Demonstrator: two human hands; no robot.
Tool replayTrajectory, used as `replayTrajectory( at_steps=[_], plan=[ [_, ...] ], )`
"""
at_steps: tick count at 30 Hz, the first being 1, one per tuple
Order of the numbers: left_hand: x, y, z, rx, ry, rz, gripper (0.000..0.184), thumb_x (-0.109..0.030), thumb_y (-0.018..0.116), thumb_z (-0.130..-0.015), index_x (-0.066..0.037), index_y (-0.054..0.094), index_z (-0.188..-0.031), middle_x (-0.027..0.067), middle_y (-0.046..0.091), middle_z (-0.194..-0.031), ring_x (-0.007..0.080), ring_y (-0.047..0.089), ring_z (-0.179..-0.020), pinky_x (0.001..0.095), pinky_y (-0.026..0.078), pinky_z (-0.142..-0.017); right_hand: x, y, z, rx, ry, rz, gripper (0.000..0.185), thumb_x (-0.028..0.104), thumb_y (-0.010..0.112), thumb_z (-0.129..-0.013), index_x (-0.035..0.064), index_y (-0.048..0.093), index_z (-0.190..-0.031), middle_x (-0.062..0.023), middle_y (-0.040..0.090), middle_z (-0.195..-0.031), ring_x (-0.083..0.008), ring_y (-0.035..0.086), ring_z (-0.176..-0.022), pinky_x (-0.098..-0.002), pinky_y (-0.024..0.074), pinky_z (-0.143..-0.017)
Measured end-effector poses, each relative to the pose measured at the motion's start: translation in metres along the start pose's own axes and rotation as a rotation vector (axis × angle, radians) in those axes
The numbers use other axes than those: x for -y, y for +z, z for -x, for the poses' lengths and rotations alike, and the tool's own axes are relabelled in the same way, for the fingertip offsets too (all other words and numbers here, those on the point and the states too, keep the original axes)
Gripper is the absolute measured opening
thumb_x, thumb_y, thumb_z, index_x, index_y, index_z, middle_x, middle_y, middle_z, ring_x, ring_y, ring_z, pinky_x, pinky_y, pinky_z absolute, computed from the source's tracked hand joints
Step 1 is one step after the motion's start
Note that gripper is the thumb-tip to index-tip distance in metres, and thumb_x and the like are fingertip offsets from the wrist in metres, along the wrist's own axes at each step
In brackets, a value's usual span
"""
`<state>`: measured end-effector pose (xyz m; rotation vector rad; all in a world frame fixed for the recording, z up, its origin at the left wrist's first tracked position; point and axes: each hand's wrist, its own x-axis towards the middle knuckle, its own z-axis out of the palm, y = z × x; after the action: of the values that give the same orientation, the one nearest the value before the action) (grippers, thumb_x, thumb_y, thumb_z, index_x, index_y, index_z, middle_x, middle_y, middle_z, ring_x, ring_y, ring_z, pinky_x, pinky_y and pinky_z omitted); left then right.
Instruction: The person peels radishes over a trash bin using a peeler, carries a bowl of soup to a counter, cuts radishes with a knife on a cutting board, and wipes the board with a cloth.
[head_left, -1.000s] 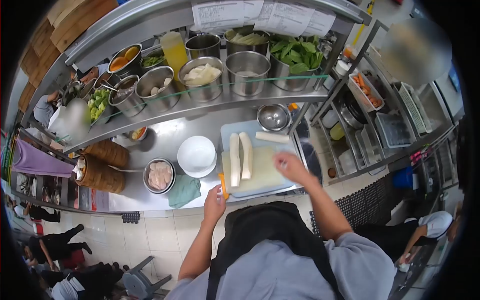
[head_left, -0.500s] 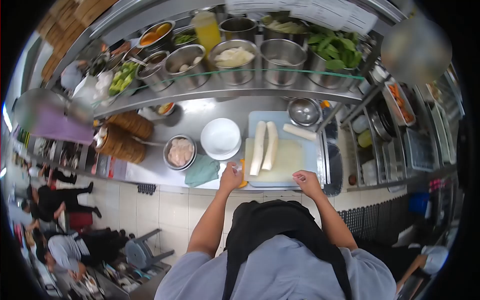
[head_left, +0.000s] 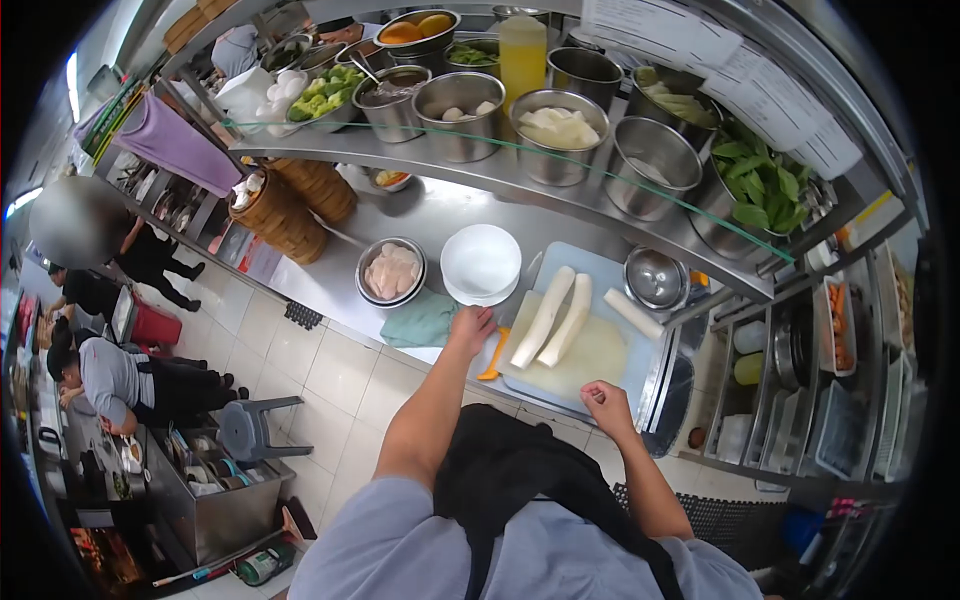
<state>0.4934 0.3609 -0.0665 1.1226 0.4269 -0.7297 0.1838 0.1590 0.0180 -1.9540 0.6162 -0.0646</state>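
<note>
My left hand [head_left: 473, 329] is at the counter's front edge, just below a white bowl [head_left: 481, 262], its fingers curled. Whether it touches the rim or grips anything is hidden. Beside it lies a tool with an orange handle [head_left: 495, 353]. Over the front edge of the cutting board [head_left: 615, 352] hovers my right hand [head_left: 608, 408], fingers bent in, with nothing visible in them. Two long, peeled white radishes [head_left: 556, 318] rest side by side on the board. A shorter white piece [head_left: 633, 313] lies to their right.
A bowl of raw pale meat [head_left: 391, 272] and a green cloth [head_left: 418, 319] are on the left. Behind the board sits a metal bowl [head_left: 656, 278]. A glass-edged shelf [head_left: 480, 158] with metal pots crosses above the counter. Bamboo steamers [head_left: 283, 222] stand far left; people work beyond.
The view has swung, shifting the counter rightward in frame. My left hand has moved closer to the white bowl. My right hand has drawn back from the board toward my body.
</note>
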Motion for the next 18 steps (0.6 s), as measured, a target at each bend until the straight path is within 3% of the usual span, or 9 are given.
replayTrajectory(
  at_steps=[6, 8, 9, 11, 13, 15, 18],
  plan=[
    [-0.044, 0.007, -0.037, 0.025, 0.000, 0.029, 0.041, -0.018, 0.048, -0.098, -0.009, 0.047, -0.138, 0.0088, 0.054, -0.140, 0.0251, 0.054, -0.124, 0.0495, 0.042, -0.106, 0.027, -0.007, 0.006, -0.041, 0.043, 0.041, 0.013, 0.012, 0.071, -0.090, 0.0014, 0.072, -0.097, -0.0039, 0.068, -0.078, -0.0084, 0.058, -0.066, -0.0261, 0.0499, -0.063],
    [-0.058, 0.004, -0.036, -0.005, 0.139, -0.244, 0.044, -0.018, 0.056, -0.094, -0.011, 0.052, -0.137, 0.0072, 0.053, -0.142, 0.0256, 0.054, -0.125, 0.0500, 0.043, -0.103, 0.020, 0.002, 0.008, -0.070, 0.036, 0.053, 0.012, 0.011, 0.071, -0.090, 0.0017, 0.071, -0.098, -0.0028, 0.067, -0.077, -0.0081, 0.058, -0.065, -0.0256, 0.0497, -0.062],
    [-0.056, -0.007, -0.036, -0.002, 0.127, -0.235, 0.044, -0.018, 0.056, -0.094, -0.011, 0.052, -0.137, 0.0072, 0.053, -0.142, 0.0256, 0.054, -0.125, 0.0500, 0.043, -0.103, 0.018, 0.009, 0.010, -0.095, 0.075, -0.005, 0.012, 0.012, 0.070, -0.090, 0.0016, 0.071, -0.098, -0.0024, 0.067, -0.077, -0.0080, 0.059, -0.065, -0.0251, 0.0497, -0.061],
    [-0.048, -0.042, -0.029, 0.060, 0.909, -1.194, 0.049, -0.015, 0.063, -0.087, -0.015, 0.057, -0.136, 0.0102, 0.054, -0.143, 0.0317, 0.055, -0.124, 0.0505, 0.046, -0.097, 0.018, 0.017, 0.009, -0.121, 0.120, -0.053, 0.013, 0.012, 0.070, -0.091, 0.0016, 0.071, -0.098, -0.0020, 0.067, -0.078, -0.0079, 0.059, -0.065, -0.0246, 0.0496, -0.061],
    [-0.071, -0.049, 0.056, -0.307, 1.098, -1.644, 0.050, -0.012, 0.066, -0.082, -0.019, 0.063, -0.131, 0.0157, 0.057, -0.138, 0.0405, 0.057, -0.118, 0.0511, 0.048, -0.094, 0.041, 0.038, 0.010, -0.029, 0.160, -0.140, 0.013, 0.011, 0.070, -0.091, 0.0009, 0.071, -0.099, -0.0022, 0.069, -0.081, -0.0084, 0.062, -0.070, -0.0248, 0.0510, -0.065],
    [-0.053, -0.094, 0.066, -0.358, 1.061, -1.706, 0.041, -0.009, 0.065, -0.082, -0.021, 0.068, -0.122, 0.0187, 0.061, -0.130, 0.0459, 0.059, -0.112, 0.0527, 0.049, -0.091, 0.060, 0.061, 0.001, 0.047, 0.114, -0.184, 0.015, 0.014, 0.070, -0.094, 0.0008, 0.070, -0.100, -0.0019, 0.069, -0.084, -0.0085, 0.062, -0.070, -0.0243, 0.0513, -0.066],
    [-0.044, -0.136, 0.050, -0.087, 0.921, -1.597, 0.034, -0.008, 0.065, -0.083, -0.015, 0.070, -0.116, 0.0204, 0.062, -0.125, 0.0436, 0.061, -0.107, 0.0493, 0.050, -0.088, 0.084, 0.100, -0.021, 0.169, 0.145, -0.427, 0.020, 0.020, 0.067, -0.097, 0.0022, 0.069, -0.106, -0.0024, 0.069, -0.088, -0.0090, 0.064, -0.074, -0.0261, 0.0536, -0.068]
  ],
)
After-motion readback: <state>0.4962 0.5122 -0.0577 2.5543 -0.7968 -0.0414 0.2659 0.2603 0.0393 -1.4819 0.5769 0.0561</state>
